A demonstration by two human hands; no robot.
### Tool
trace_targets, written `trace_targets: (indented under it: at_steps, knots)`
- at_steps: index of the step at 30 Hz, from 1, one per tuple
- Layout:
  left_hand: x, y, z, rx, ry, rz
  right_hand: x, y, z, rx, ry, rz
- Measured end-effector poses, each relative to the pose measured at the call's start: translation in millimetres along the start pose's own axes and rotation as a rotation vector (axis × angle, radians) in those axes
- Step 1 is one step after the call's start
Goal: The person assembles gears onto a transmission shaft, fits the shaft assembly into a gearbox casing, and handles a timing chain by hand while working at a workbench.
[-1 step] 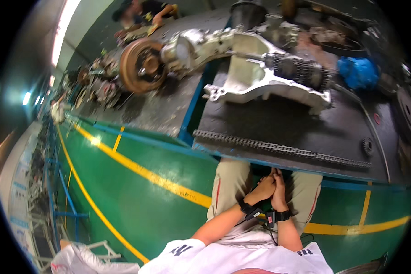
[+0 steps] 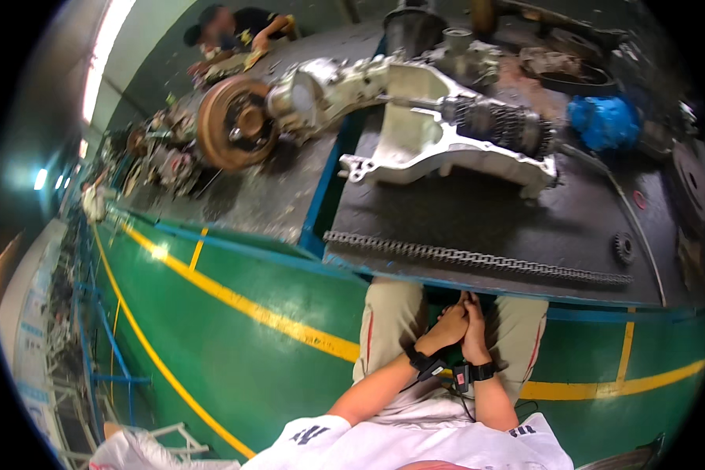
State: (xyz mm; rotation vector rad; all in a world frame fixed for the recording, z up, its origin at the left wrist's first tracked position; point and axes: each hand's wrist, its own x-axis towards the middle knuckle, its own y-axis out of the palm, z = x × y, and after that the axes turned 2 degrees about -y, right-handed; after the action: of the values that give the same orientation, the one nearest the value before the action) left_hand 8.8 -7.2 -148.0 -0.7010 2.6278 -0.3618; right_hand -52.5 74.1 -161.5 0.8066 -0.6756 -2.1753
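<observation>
Below the near edge of the workbench, between my knees, my left hand (image 2: 446,329) and my right hand (image 2: 474,335) rest pressed against each other. Their fingers are closed together, partly hiding one another, and no tool or part shows in them. A black strap with a small device circles each wrist. On the bench in front lies a long metal chain (image 2: 462,254), the thing nearest my hands. Beyond it sits an open, pale metal gearbox housing (image 2: 439,160) with a dark gear shaft (image 2: 497,125) lying in its right side.
A rusty brake drum (image 2: 219,121) stands at the housing's left end. To the right are a blue wrapped bundle (image 2: 603,121), a small gear (image 2: 623,248), a red ring (image 2: 639,200) and a thin rod (image 2: 634,211). Another person (image 2: 251,27) works at the far left.
The view has shifted slightly, so the bench and its parts sit a little farther left in the picture. My hands stay together in the same place between my knees.
</observation>
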Motion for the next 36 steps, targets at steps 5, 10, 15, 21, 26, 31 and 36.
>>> trace_targets:
  at_steps: [5,10,15,21,26,31,36]
  knots:
    - [3,3,-10,0.105,0.119,-0.030,-6,9,18,0.024,-0.007,-0.036]
    - [-4,6,-9,0.097,0.131,-0.023,-11,8,18,-0.016,0.032,-0.028]
    - [-6,7,-7,0.159,0.157,-0.023,-13,14,23,0.016,0.031,-0.045]
    - [-8,-1,-27,0.070,-0.008,0.065,-13,13,26,-0.016,0.013,-0.043]
    - [-8,-5,-29,0.072,-0.038,0.118,-10,3,21,-0.072,-0.016,-0.017]
    - [-3,3,-7,0.075,0.007,0.100,-15,9,22,-0.117,-0.011,-0.010]
    - [-3,4,-22,0.052,0.121,0.034,-14,11,29,-0.125,-0.056,-0.015]
